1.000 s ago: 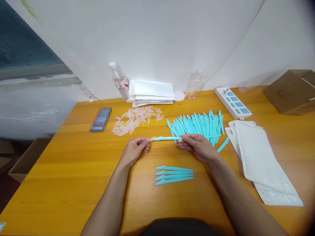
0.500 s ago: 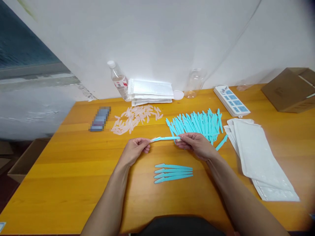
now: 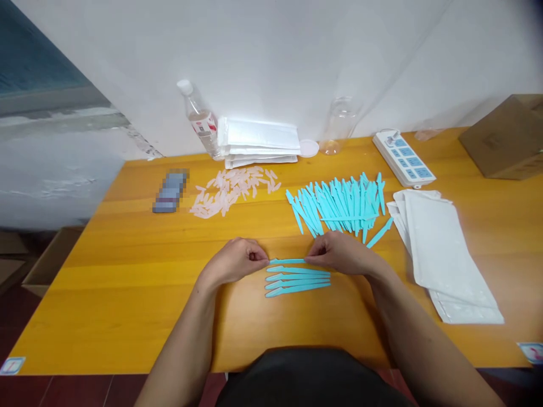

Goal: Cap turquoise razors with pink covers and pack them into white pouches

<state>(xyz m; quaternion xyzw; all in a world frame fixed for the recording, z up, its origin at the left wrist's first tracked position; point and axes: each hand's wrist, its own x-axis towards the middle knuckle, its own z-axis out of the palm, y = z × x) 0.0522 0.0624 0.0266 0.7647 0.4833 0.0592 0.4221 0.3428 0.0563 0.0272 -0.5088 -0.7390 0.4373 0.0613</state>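
My left hand (image 3: 242,261) pinches the blade end of a turquoise eyebrow razor (image 3: 287,261), while my right hand (image 3: 335,253) grips its handle end. Held level, this razor is just behind a row of several similar razors (image 3: 299,277), whose blade ends point left. Whether it touches the table I cannot tell. Beyond my right hand lies a heap of turquoise razors (image 3: 339,203). Small translucent blade caps (image 3: 224,192) are scattered behind my left hand. My fingertips hide both ends of the held razor.
White packing sleeves (image 3: 445,254) lie at the right; more white sleeves (image 3: 263,138) are stacked by the wall. A plastic bottle (image 3: 203,125), a clear jar (image 3: 337,127), a power strip (image 3: 405,160) and a cardboard box (image 3: 504,138) line the back. A pixelated phone-like object (image 3: 170,191) lies left.
Both hands have brought the held razor down and toward the row of razors, now just behind it. The camera view has shifted, so the table's front edge shows.
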